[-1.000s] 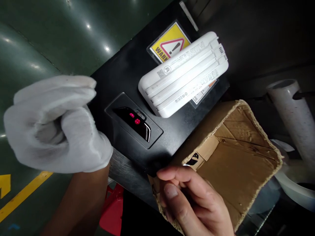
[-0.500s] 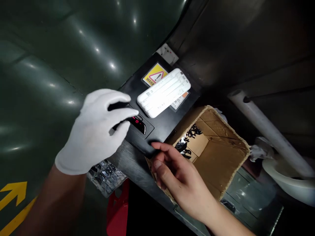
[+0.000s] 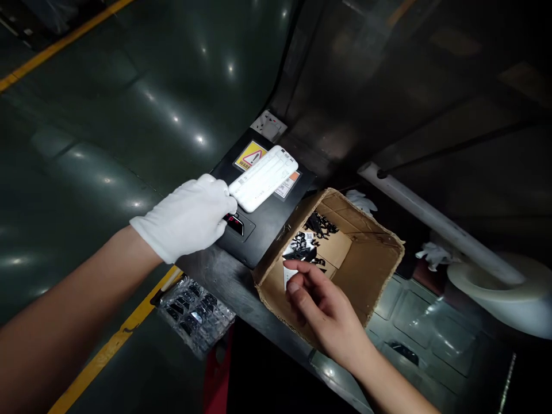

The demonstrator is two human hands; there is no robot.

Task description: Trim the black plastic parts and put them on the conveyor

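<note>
My left hand (image 3: 194,213), in a white glove, is closed, with its fingertips by the near end of a white power-bank-like device (image 3: 264,179). What those fingers hold, if anything, is hidden. The device lies on a black box (image 3: 271,221). Beside the fingertips, a small black panel (image 3: 235,225) with red lit marks sits in the box's top, partly covered by the glove. My bare right hand (image 3: 321,302) hovers over the near side of a cardboard box (image 3: 371,264), fingers loosely curled and apart, nothing visible in them. Small black parts (image 3: 308,244) lie inside that box.
A clear tray (image 3: 196,313) of dark parts lies at lower left, above a red object (image 3: 217,376). Right of the cardboard box are a white tube (image 3: 440,221), a white roll (image 3: 509,310) and clear plastic trays (image 3: 431,333). A socket block (image 3: 268,125) stands behind the black box.
My left hand's spread fingers have closed near the device's end. My right hand now appears over the cardboard box instead of by the black box's edge. The view has shifted.
</note>
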